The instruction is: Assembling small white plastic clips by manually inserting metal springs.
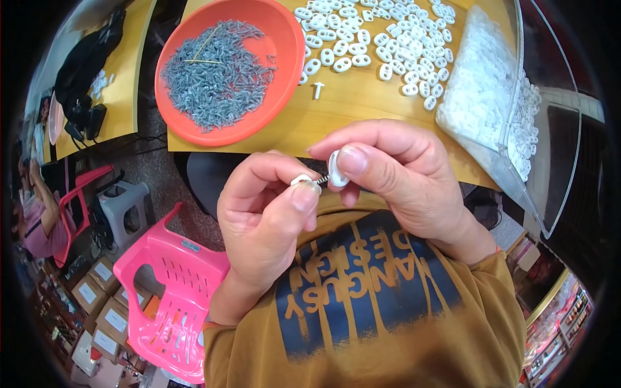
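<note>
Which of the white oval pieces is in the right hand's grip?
The oval piece under the thumb of the right hand, beside the spring; ovals on the table lie loose.

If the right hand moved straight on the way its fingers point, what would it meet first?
Probably the small coil-like piece, then the left hand just beyond it; depth is unclear.

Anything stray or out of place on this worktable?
Two thin yellow strands lie across the grey springs in the red basin, unlike anything else there. One white T-shaped piece lies alone on the table near the white ovals, differently shaped.
</note>
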### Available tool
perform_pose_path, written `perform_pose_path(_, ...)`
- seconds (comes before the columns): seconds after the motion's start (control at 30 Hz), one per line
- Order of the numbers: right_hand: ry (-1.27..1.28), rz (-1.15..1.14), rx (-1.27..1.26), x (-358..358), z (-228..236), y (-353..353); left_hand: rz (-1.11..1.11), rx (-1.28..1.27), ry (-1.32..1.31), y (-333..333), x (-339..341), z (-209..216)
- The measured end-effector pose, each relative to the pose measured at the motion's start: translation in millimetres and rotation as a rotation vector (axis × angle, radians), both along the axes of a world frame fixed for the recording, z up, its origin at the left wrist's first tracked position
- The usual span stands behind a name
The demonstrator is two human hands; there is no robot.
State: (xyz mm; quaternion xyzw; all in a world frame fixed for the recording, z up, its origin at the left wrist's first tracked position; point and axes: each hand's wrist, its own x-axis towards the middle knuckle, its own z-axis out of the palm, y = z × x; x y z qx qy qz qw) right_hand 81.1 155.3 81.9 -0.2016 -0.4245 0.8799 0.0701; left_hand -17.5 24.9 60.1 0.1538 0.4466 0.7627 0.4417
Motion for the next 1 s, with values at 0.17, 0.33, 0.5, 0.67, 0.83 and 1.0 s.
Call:
perform_pose_path(0.17,0.014,-0.015,0.095,0.6,-2.5,-1.6,-0.005,-0.009,0.008,0.4,0.1,0.4)
perform_pose_path(0.33,0.041,0.019,0.266,1.4,-2.6,1.9,-0.012,-0.031,-0.014,-0.1,-0.3,0.8)
perform_pose_path(0.5,0.111,0.024,0.780,-0.2,-7.6,7.9,-0.007,-0.063,0.009,0.1,-0.6,2.6)
perform_pose_path(0.67,0.137,0.023,0.937,-1.9,-6.7,8.5,-0.047,-0.102,0.035,-2.2,-1.2,3.4)
perform_pose_path(0.83,0.138,0.035,0.960,-3.1,-7.8,7.3,-0.039,-0.108,0.048,-2.4,-0.4,2.2)
perform_pose_path(1.0,0.137,0.016,0.912,-0.5,-11.6,5.5,-0.043,-0.108,0.029,-1.6,1.6,5.1)
